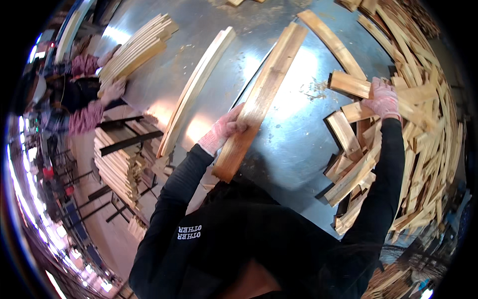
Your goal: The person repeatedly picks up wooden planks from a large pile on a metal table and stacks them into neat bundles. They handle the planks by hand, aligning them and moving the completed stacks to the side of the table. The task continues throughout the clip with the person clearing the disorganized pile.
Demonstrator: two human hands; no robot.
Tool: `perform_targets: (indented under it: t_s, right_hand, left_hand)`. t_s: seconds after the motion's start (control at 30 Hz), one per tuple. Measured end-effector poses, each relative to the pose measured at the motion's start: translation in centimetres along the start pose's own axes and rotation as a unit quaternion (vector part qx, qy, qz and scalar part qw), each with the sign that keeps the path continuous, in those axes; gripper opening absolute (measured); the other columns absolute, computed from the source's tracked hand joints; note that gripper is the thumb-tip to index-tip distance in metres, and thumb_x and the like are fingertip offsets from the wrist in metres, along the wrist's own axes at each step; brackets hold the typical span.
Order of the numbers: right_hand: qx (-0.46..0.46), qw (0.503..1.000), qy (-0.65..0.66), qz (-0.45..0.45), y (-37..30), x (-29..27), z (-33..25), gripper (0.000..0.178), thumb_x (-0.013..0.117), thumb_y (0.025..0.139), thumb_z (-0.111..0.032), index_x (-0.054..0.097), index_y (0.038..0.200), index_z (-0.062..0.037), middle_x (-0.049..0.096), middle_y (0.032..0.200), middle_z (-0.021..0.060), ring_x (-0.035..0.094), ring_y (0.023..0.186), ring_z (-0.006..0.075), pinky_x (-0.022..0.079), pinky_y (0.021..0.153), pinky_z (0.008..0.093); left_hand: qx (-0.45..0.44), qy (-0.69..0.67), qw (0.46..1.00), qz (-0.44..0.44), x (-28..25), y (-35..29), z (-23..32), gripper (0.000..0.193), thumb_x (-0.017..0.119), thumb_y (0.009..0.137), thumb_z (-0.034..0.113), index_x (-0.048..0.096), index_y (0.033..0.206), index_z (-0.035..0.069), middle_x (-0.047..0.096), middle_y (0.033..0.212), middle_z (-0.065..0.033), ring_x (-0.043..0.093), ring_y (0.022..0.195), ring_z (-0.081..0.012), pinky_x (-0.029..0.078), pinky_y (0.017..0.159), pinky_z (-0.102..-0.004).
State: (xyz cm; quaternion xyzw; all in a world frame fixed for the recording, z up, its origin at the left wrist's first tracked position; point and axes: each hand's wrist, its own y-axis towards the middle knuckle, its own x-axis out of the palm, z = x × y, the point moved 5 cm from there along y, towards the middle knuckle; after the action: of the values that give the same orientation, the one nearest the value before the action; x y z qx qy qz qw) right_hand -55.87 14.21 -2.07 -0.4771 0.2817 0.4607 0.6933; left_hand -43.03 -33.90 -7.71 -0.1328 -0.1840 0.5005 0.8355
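My left hand [223, 130], in a pale pink work glove, grips the near part of a long wooden board [265, 90] that slants away over the metal table. Its thumb lies across the board's face, and the fingers go out of sight at the edge. Over at the right, my gloved right hand [383, 98] is closed around the end of a shorter wooden block [350, 84], beside the heaped pieces. A narrow board [332, 44] lies just beyond that block. Left of my left hand rests a pair of long pale strips [195, 92], side by side.
A big pile of loose wooden strips [423, 134] fills the right side, with short pieces [346, 134] spilling onto the metal table [284, 149]. At the far left a co-worker's gloved hands [113, 89] hold a bundle of strips [138, 47]. Stacked boards [115, 164] stand below on a dark rack.
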Motion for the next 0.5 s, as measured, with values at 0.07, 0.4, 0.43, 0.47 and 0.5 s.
perform_targets:
  t_s: [0.07,0.4,0.43,0.47,0.5]
  right_hand:
    - [-0.027,0.999,0.025,0.013,-0.4,-4.7,-2.0,0.099,0.072,0.08,-0.06,0.032,0.154,-0.0088,0.056,0.139,0.0216,0.052,0.13,0.0394,0.043,0.108,0.0433]
    - [-0.151,0.479,0.852,-0.148,1.1,-9.5,-10.1,0.068,0.064,0.09,-0.052,0.06,0.125,0.006,0.07,0.103,0.0174,0.072,0.084,0.0275,0.061,0.078,0.0399]
    - [-0.179,0.444,0.866,-0.143,1.3,-8.3,-11.5,0.068,0.065,0.089,-0.049,0.059,0.125,0.0076,0.069,0.102,0.0186,0.072,0.087,0.0302,0.061,0.08,0.0419]
    - [-0.194,0.372,0.894,-0.156,2.3,-5.5,-12.2,0.066,0.065,0.089,-0.048,0.057,0.125,0.0068,0.069,0.102,0.0216,0.072,0.088,0.0316,0.06,0.082,0.0434]
    - [-0.211,0.292,0.916,-0.178,2.9,-3.3,-13.4,0.065,0.064,0.09,-0.047,0.056,0.125,0.0059,0.069,0.101,0.0247,0.073,0.09,0.033,0.06,0.083,0.0448]
  left_hand:
    - [0.009,-0.039,0.999,0.004,-0.7,0.2,-2.1,0.08,0.068,0.085,0.016,0.033,0.156,0.003,0.055,0.14,-0.0071,0.05,0.127,-0.0173,0.038,0.109,-0.0304]
    - [-0.037,0.258,0.953,0.154,2.0,-0.2,0.5,0.103,0.08,0.079,0.017,0.017,0.159,0.0,0.054,0.14,-0.0263,0.056,0.127,-0.031,0.045,0.107,-0.034]
    - [-0.027,0.264,0.952,0.153,2.0,0.1,0.1,0.103,0.081,0.079,0.017,0.017,0.159,0.0,0.054,0.139,-0.0265,0.056,0.127,-0.0313,0.045,0.107,-0.0344]
    - [-0.018,0.269,0.951,0.152,1.9,0.3,-0.5,0.103,0.081,0.079,0.018,0.018,0.159,0.001,0.055,0.138,-0.0266,0.057,0.126,-0.0315,0.046,0.106,-0.0348]
    - [-0.018,0.276,0.948,0.159,1.9,-0.1,-1.0,0.103,0.081,0.079,0.019,0.018,0.159,0.002,0.056,0.138,-0.0268,0.058,0.125,-0.0317,0.046,0.106,-0.0352]
